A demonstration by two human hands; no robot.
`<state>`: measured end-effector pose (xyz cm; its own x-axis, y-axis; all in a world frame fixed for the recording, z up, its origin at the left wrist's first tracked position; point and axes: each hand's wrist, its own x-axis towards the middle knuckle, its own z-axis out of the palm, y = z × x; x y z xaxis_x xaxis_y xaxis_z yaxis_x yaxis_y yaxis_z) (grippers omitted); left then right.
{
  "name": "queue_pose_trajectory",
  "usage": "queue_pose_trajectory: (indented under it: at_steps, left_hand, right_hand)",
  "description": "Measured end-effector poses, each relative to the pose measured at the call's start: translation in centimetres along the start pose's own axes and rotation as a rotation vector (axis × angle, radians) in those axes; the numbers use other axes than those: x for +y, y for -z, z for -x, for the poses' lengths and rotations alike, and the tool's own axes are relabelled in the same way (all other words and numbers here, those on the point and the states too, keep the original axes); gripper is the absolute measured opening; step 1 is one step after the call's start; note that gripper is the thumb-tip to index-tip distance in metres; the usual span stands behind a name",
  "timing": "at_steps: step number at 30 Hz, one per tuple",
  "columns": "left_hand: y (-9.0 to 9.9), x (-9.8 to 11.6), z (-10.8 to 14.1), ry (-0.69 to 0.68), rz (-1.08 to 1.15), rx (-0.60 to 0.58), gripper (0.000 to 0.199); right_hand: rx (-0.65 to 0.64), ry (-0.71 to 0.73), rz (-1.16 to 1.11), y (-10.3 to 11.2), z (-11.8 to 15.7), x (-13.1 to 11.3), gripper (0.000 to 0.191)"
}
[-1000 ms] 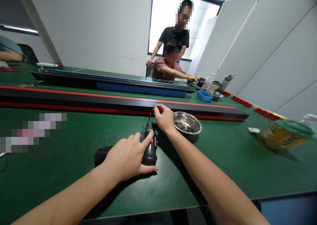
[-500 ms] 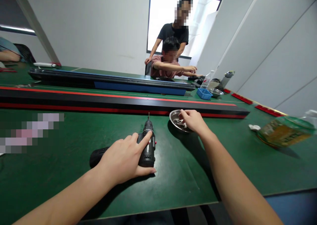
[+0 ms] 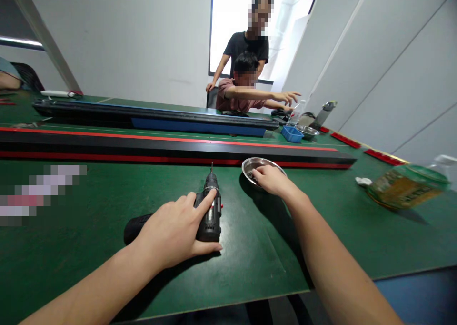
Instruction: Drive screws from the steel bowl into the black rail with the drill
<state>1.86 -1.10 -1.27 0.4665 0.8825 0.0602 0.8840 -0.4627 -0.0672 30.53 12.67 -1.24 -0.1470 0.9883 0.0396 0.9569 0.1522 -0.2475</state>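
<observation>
A black cordless drill (image 3: 213, 218) lies on its side on the green table (image 3: 246, 272), its thin bit pointing away from me. My left hand (image 3: 174, 232) is laid over it, index finger along the top and thumb behind its rear end. To the right stands a shiny metal bowl (image 3: 244, 167) with small dark pieces (image 3: 250, 175) in it, too small to name for certain. The fingers of my right hand (image 3: 272, 179) reach down into the bowl, bent together; whatever is between their tips is hidden.
A long black bar with red stripes (image 3: 171, 147) lies across the table beyond the drill. Behind it are a long dark panel (image 3: 117, 113), a blue bin (image 3: 292, 134) and another metal bowl (image 3: 309, 133). A jar (image 3: 409, 187) stands at right. Two people (image 3: 246, 44) are across the table.
My right hand has dropped lower into the bowl and slightly nearer me. The left hand stays on the drill. Across the table, the seated person's arm extends further right. The view shifted slightly.
</observation>
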Motion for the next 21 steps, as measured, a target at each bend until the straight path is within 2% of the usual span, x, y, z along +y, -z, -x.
queue_pose_trajectory:
  at_steps: [8, 13, 18, 21]
  left_hand:
    - [0.0, 0.0, -0.1, -0.005, 0.001, 0.004, 0.105]
    - [-0.1, -0.1, -0.2, -0.002, 0.006, -0.002, 0.106]
    - [-0.1, -0.1, -0.1, 0.0, 0.014, -0.006, 0.106]
    - [0.0, 0.0, -0.2, -0.001, 0.016, -0.007, 0.106]
  right_hand:
    - [0.016, -0.026, -0.068, 0.2, 0.0, -0.1, 0.045]
    - [0.11, -0.072, -0.277, 0.3, -0.1, 0.2, 0.027]
    - [0.159, -0.049, -0.468, -0.1, -0.4, 1.3, 0.05]
    - [0.189, -0.048, -0.529, -0.4, -0.8, 2.0, 0.048]
